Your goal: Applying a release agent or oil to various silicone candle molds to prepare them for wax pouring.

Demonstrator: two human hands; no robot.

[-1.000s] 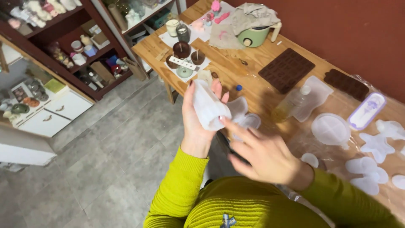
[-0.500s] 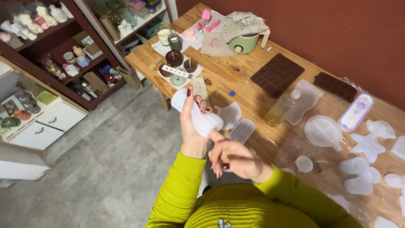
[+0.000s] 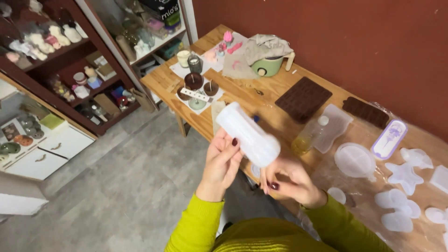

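We hold a white, translucent cylindrical mould (image 3: 247, 134) in the air, off the near edge of the wooden tabletop (image 3: 242, 84) and partly above the grey tiled floor (image 3: 116, 186). Our left hand (image 3: 221, 163) wraps its fingers around the mould's left side, the thumb pressed on top. Our right hand (image 3: 289, 179) curls under the mould's near, rounded end; it touches that end, though we cannot tell for sure whether it grips or only props it.

The risk is a slip: the mould looks smooth and soft, and it tilts, so a loosened left hand could let it slide toward the floor. Swinging it to the right could knock over the clear bottle of yellowish liquid (image 3: 309, 136) standing just beyond, spilling onto the flat white moulds (image 3: 403, 175) lying on the plastic sheet.
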